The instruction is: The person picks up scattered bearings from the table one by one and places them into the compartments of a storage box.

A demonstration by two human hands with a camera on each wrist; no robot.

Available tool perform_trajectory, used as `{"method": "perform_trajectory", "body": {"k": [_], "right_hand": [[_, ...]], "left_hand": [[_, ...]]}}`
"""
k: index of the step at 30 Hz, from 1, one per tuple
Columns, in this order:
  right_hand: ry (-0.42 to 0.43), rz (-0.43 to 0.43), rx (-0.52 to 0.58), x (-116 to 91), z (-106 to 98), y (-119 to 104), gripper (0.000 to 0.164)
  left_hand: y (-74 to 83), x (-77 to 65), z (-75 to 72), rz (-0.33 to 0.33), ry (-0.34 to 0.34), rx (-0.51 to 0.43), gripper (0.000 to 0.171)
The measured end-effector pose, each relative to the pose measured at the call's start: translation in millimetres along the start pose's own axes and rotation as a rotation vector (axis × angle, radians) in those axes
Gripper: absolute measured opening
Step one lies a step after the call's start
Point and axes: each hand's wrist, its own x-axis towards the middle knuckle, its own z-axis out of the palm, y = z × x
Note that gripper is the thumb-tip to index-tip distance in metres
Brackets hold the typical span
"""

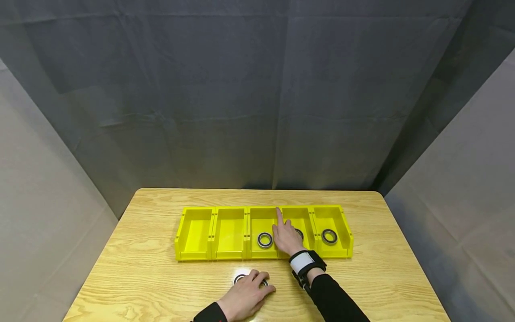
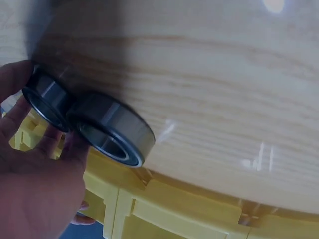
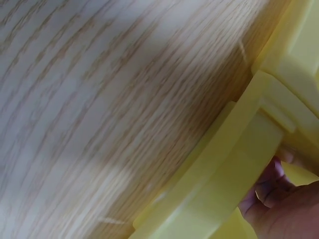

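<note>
My left hand [image 1: 247, 296] is on the near part of the table, its thumb and fingers around a ball bearing [image 2: 47, 99] that they partly cover. A second bearing [image 2: 112, 127] lies against the first, beside the fingers. My right hand [image 1: 287, 237] reaches over the yellow bin row [image 1: 229, 257], at the divider between the third and fourth compartments from the left. Its index finger points straight toward the back wall, and no held thing shows. To its left, a bearing [image 1: 265, 240] lies in the third compartment. The hand partly hides another bearing [image 1: 299, 233] in the fourth.
One more bearing [image 1: 329, 237] lies in the rightmost compartment. The two left compartments show bare yellow floors. The wooden table [image 1: 141, 277] extends around the bins, with a grey curtain [image 1: 201, 112] behind and pale panels at both sides.
</note>
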Motion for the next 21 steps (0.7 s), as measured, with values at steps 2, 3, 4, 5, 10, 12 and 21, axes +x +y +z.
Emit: {"method": "perform_trajectory", "body": {"k": [2,3,4,5,10,12,21], "right_hand": [[-0.001,0.004,0.001,-0.3,-0.3,-0.4,0.062],[-0.002,0.004,0.002,-0.4,-0.4,-0.4,0.062],[-0.002,0.006,0.002,-0.4,-0.5,-0.3,0.062],[-0.004,0.008,0.004,-0.6,-0.5,-0.2,0.062],[-0.008,0.011,0.015,-1.1,-1.3,0.0,0.062],[-0.008,0.010,0.015,-1.3,-1.4,0.1,0.063],[-0.008,0.018,0.019,-1.4,0.1,-1.8,0.064]], "left_hand": [[-1.3,0.4,-1.7,-0.001,-0.002,0.002,0.029],[-1.9,0.7,-2.8,-0.005,-0.003,0.003,0.028],[-2.5,0.7,-3.6,-0.010,-0.008,0.001,0.027],[-3.1,0.6,-3.9,-0.014,-0.008,0.001,0.026],[-5.9,-2.3,-6.6,-0.016,0.007,0.016,0.023],[-6.6,-4.0,-8.6,-0.020,0.010,0.017,0.023],[-7.7,-9.4,-15.6,-0.087,-0.071,-0.080,0.022]]}}
